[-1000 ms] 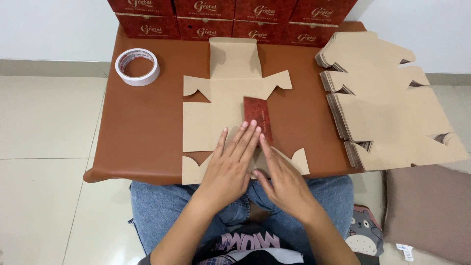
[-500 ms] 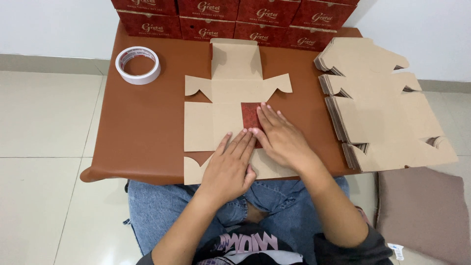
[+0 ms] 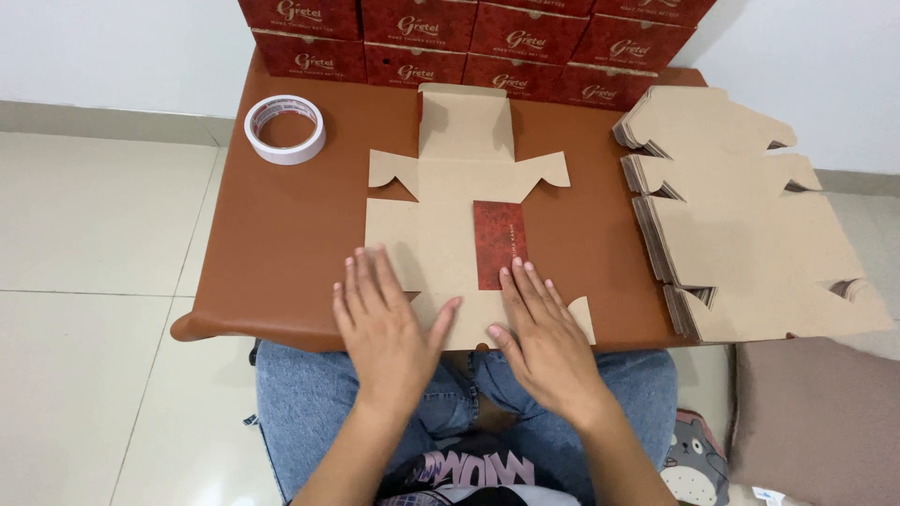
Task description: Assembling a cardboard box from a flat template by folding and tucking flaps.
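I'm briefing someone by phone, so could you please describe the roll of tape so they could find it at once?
On the brown tabletop, look to the far left corner, left of the flat cardboard blank. The roll of tape lies flat there alone: a white ring, the only round thing among angular cardboard shapes.

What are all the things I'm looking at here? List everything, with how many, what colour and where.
flat cardboard cutout: one, tan, spread out mid-table
red strip: one, dark red, lying on the cutout
tape roll: one, white, far left of the table
stack of flat cutouts: one pile, tan, right side of the table
folded boxes: at least eight in view, dark red, stacked along the far edge by the wall
table: one, brown top
cushion: one, grey-brown, on the floor at right
jeans: blue, under the near table edge
left hand: flat on the cutout's near edge
right hand: flat on the cutout, fingertips by the red strip
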